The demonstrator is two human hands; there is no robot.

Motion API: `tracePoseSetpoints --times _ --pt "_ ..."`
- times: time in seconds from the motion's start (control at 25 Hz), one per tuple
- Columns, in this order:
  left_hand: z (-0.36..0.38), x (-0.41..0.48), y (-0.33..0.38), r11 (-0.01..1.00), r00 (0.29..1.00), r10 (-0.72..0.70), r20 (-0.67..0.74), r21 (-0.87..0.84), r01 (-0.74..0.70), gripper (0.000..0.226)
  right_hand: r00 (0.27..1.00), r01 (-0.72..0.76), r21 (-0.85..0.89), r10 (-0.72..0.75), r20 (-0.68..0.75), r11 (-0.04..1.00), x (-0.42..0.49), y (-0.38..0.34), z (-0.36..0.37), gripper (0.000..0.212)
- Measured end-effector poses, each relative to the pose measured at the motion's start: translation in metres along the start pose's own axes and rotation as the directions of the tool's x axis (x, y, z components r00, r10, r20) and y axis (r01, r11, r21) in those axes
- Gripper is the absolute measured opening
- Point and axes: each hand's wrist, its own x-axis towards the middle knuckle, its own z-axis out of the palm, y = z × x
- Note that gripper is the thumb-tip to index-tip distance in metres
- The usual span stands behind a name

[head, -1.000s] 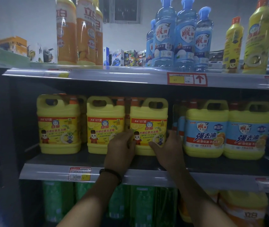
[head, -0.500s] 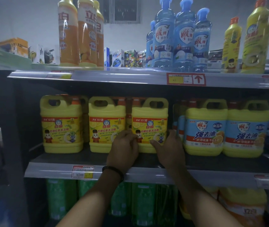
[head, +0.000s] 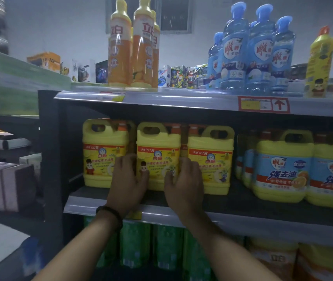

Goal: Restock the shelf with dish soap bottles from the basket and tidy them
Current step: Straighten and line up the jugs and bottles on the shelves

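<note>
Middle shelf, front row: three yellow-label jugs (head: 157,147) at centre, two blue-label jugs (head: 283,169) at right. Top: three orange bottles (head: 120,53), four blue bottles (head: 234,57), two yellow bottles (head: 319,63). My two hands (head: 128,179) (head: 184,183), lower centre.

Two bare arms reach up and forward from the bottom of the view, side by side. The elbows are out of sight. The left grip (head: 129,177) is a bare hand with its back to the camera. Its thumb lies on the front of the middle yellow plastic jug with a handle (head: 157,142). Its fingers curl round the jug's left side. The right grip (head: 184,179) does the same the other way round, with its thumb on the front and its fingers curled round the jug's right side. The two grips are near each other but apart. A black band (head: 109,213) sits round the left wrist.
</note>
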Motion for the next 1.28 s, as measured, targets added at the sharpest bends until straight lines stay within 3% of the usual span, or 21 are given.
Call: tracePoseSetpoints --times 0.16,0.32,0.52,0.76,0.88,1.04,1.2,1.28 --pt "0.003 0.012 -0.004 0.968 0.979 -0.056 0.197 -0.230 0.101 0.059 0.995 0.077 -0.280 -0.056 0.081 0.957 -0.007 0.002 0.022 0.083" --pt "0.008 0.026 0.002 0.908 0.931 -0.057 0.359 -0.369 0.198 0.069 0.992 0.065 -0.240 -0.036 0.120 0.969 -0.004 0.006 0.025 0.099" --pt "0.007 0.031 0.018 0.824 0.920 -0.137 0.368 -0.473 0.311 0.062 0.983 0.089 -0.144 -0.064 0.174 0.986 -0.006 0.011 0.019 0.115" --pt "-0.012 0.013 0.006 0.843 0.952 -0.072 0.298 -0.492 0.218 0.040 0.945 0.139 -0.105 -0.101 0.312 0.985 -0.002 0.013 0.018 0.123" --pt "-0.025 0.008 0.002 0.863 0.961 -0.027 0.276 -0.478 0.161 0.033 0.947 0.064 -0.001 -0.060 0.317 0.998 0.002 0.005 0.019 0.127" --pt "-0.028 -0.007 0.009 0.928 0.983 0.032 0.179 -0.370 0.037 0.041 0.936 -0.063 0.239 -0.026 0.351 0.969 0.012 -0.004 0.025 0.102" --pt "-0.022 -0.015 -0.003 0.964 0.972 0.099 0.213 -0.264 -0.041 0.049 0.916 -0.111 0.364 -0.047 0.398 0.925 0.022 -0.005 0.023 0.061" --pt "-0.024 -0.015 -0.005 0.965 0.964 0.113 0.240 -0.257 -0.049 0.057 0.898 -0.139 0.384 -0.048 0.438 0.913 0.026 -0.005 0.015 0.059"
